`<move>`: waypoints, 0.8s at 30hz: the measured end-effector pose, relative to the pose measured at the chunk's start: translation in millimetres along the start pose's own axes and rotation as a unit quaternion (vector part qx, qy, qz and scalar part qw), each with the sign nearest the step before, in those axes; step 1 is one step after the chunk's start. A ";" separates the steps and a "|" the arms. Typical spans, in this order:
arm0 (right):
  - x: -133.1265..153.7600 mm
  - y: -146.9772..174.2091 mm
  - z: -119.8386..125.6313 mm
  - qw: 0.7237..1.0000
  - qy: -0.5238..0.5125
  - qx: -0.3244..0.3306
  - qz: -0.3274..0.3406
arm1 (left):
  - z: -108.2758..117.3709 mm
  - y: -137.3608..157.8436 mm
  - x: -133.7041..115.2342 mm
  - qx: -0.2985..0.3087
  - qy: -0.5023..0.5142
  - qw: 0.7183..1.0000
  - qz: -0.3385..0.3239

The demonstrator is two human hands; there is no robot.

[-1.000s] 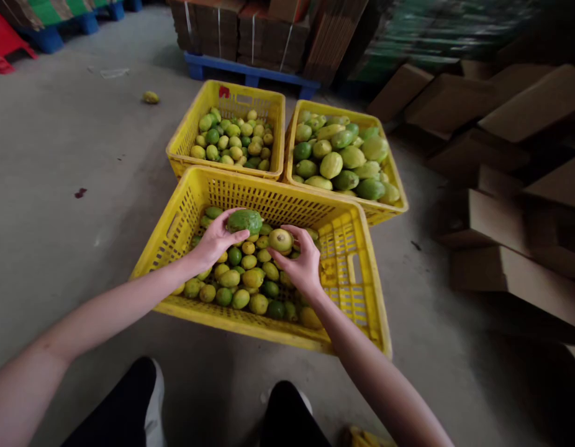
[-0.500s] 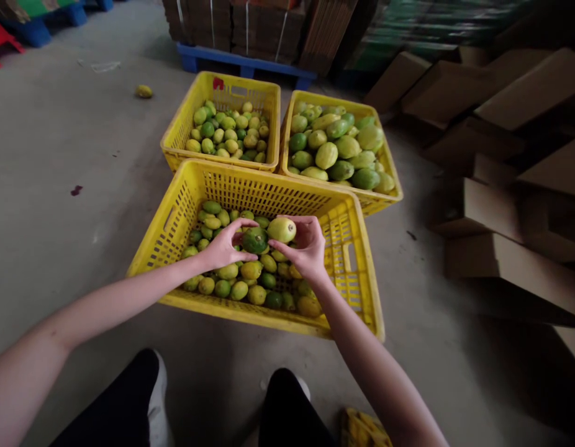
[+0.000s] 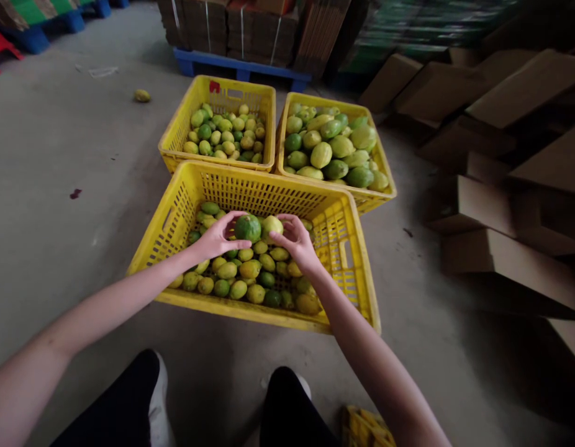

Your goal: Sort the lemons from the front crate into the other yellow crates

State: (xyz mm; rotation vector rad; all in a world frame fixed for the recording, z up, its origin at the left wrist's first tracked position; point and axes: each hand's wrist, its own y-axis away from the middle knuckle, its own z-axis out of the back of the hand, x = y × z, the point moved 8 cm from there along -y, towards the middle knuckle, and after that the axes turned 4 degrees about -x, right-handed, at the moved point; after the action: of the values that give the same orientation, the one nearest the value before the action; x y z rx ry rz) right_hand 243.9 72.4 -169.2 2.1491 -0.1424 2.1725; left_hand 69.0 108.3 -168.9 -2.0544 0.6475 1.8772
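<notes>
From where I stand, the person's left hand (image 3: 220, 239) is curled round a dark green oval fruit (image 3: 248, 228), thumb beneath and fingers over the top. Just beside it, the right hand (image 3: 299, 245) has its thumb and fingers closed on a pale yellow-green rounded fruit (image 3: 271, 228). The two pieces sit side by side between the hands, so close that I can't tell whether they touch.

Below both hands lies a loose spread of small green and yellow fruits (image 3: 250, 269), inside a large yellow slatted plastic crate (image 3: 250, 313) whose walls stand around it. Beyond the left hand is a smaller yellow plastic crate (image 3: 213, 160) with a red patch near its far rim, partly filled with round fruits. Beyond the right hand, next to that one, another yellow plastic crate (image 3: 336, 186) is heaped with bigger, longer fruits.

Farther out past the hands, strapped brown cardboard stacks (image 3: 259, 37) rest on a blue pallet (image 3: 243, 65). Well off to the right hand's side, brown cardboard boxes (image 3: 483, 205) lie jumbled. Far beyond the left hand, a single yellowish fruit (image 3: 141, 95) lies on the grey floor (image 3: 82, 161).
</notes>
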 end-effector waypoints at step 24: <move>-40.8 7.3 -13.4 0.872 -0.383 -0.026 -0.305 | 11.7 4.0 29.4 -0.092 0.416 0.850 0.309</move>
State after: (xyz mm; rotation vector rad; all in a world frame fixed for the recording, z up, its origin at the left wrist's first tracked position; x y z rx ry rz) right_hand 230.1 67.0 -210.3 2.4373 0.3791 0.9140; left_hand 58.4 106.7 -199.0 -3.0603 1.5291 1.1988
